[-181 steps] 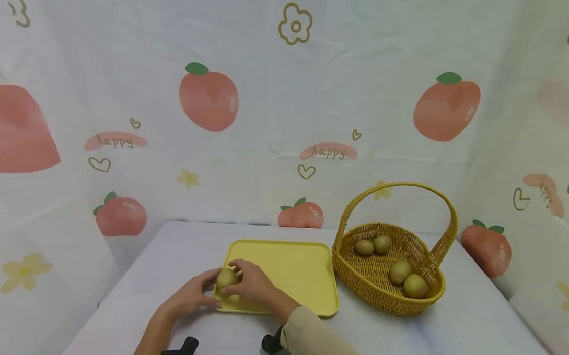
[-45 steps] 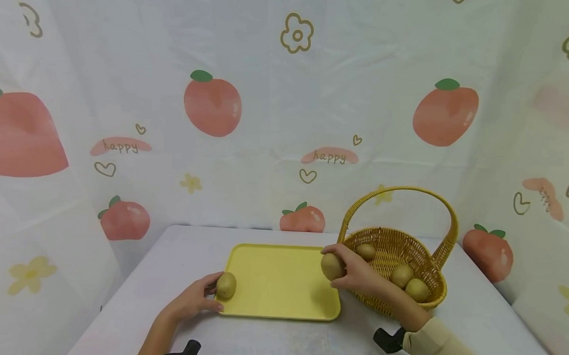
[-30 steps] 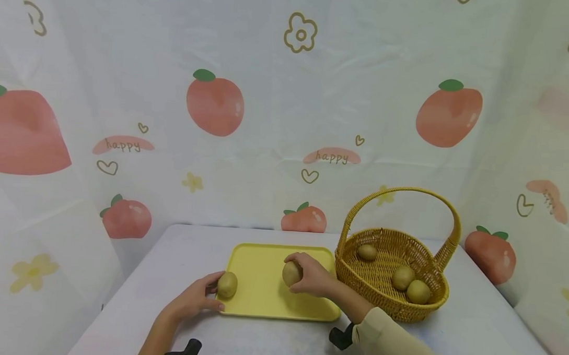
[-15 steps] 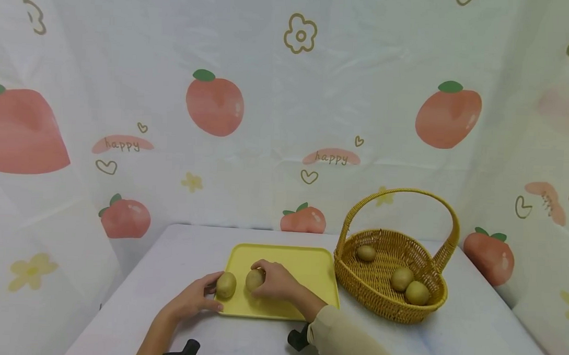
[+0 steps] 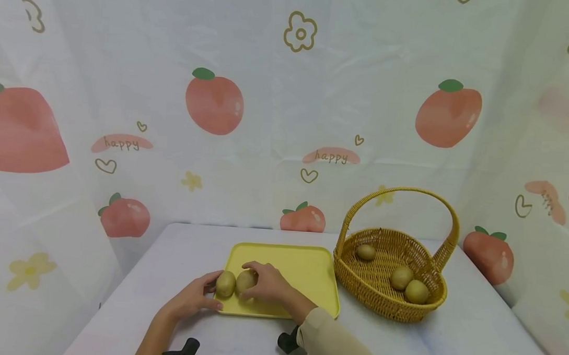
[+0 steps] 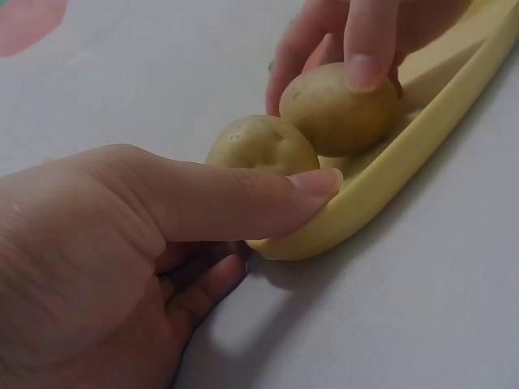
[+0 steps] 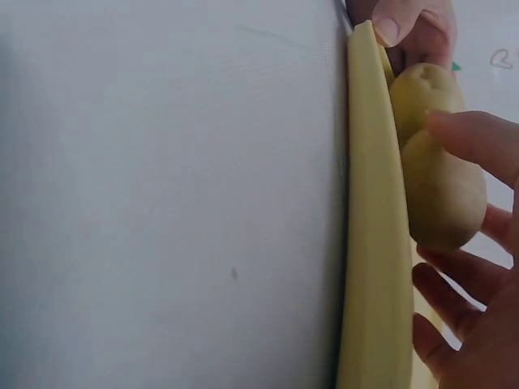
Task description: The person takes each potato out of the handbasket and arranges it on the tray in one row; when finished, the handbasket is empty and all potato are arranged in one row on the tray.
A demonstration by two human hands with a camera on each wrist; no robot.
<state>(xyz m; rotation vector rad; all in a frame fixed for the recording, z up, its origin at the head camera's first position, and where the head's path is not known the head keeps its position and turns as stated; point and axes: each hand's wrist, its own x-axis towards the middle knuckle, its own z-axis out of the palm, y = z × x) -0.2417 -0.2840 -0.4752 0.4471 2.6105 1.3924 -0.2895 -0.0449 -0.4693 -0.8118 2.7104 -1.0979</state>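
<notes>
A yellow tray (image 5: 300, 272) lies on the table, and two potatoes sit side by side at its left end. My left hand (image 5: 191, 299) grips the tray's near left corner, thumb over the rim; some of its fingers are hidden. Right beside those fingers is the first potato (image 5: 226, 284), partly covered by the thumb in the left wrist view. My right hand (image 5: 272, 287) holds the second potato (image 5: 246, 283) between thumb and fingers, down on the tray. In the right wrist view this held potato (image 7: 446, 198) touches the first potato (image 7: 426, 93).
A wicker basket (image 5: 370, 295) with a tall arched handle stands right of the tray. Inside are three potatoes: one at the back left (image 5: 366, 252) and two near the front right. A patterned white cloth (image 5: 247, 171) hangs behind the table.
My right hand has carried a potato from the basket leftward over the tray and set it against the first one. The left hand has stayed at the tray's corner.
</notes>
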